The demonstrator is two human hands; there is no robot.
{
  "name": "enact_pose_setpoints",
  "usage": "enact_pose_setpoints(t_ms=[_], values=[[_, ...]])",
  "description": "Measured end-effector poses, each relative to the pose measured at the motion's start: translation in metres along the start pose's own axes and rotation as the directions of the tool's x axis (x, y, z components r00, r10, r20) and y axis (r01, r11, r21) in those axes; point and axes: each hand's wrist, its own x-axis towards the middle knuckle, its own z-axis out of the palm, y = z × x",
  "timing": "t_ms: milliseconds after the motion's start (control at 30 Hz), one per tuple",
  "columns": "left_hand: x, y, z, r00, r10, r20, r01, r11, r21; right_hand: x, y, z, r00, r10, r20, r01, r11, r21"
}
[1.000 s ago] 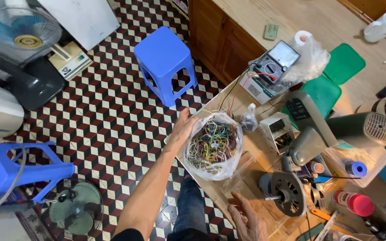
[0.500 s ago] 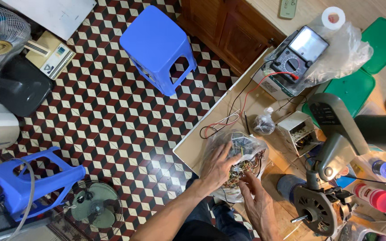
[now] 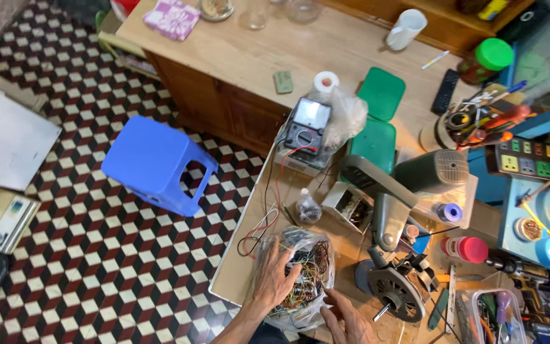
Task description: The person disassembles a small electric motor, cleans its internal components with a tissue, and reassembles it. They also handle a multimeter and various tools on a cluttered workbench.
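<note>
A head-worn camera looks straight down on a cluttered wooden worktop [image 3: 243, 267] above a red, white and black tiled floor [image 3: 84, 255]. Near the bottom edge lies a clear crumpled plastic bag stuffed with tangled multicoloured thin wires [image 3: 307, 271], close to the worktop's front edge. The left hand [image 3: 276, 274] lies spread flat over the bag's left side, its grip loose and open, pressing rather than clutching. The right hand [image 3: 345, 315] touches the bag's lower right corner with curled fingers; whether it pinches the plastic cannot be told.

Behind the bag, red and black test leads [image 3: 268, 210] run to a grey analogue multimeter with a round dial [image 3: 305, 124]. A small knotted clear bag [image 3: 308, 209] sits just beyond. To the right rests a dark grey electric motor with a shaft [image 3: 397, 288]. A blue plastic stool [image 3: 157, 162] stands on the floor.

To handle the bag well, it seems wise to steady it with the flat hand and keep the nearby leads from snagging in the wires.
</note>
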Motion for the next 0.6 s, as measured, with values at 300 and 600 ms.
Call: enact_pose_setpoints(t_ms=[300,600], values=[[-0.030,0.053,0.024,0.952,-0.153,0.265,0.128,0.986,0.108,-0.024,0.040,0.007,0.920,0.275,-0.279,-0.169,0.921,0.350],[-0.034,0.004,-0.010,0.895,-0.413,-0.167,0.304,0.840,-0.449,-0.034,-0.014,-0.025,0.976,0.205,0.075,-0.216,0.857,0.468]])
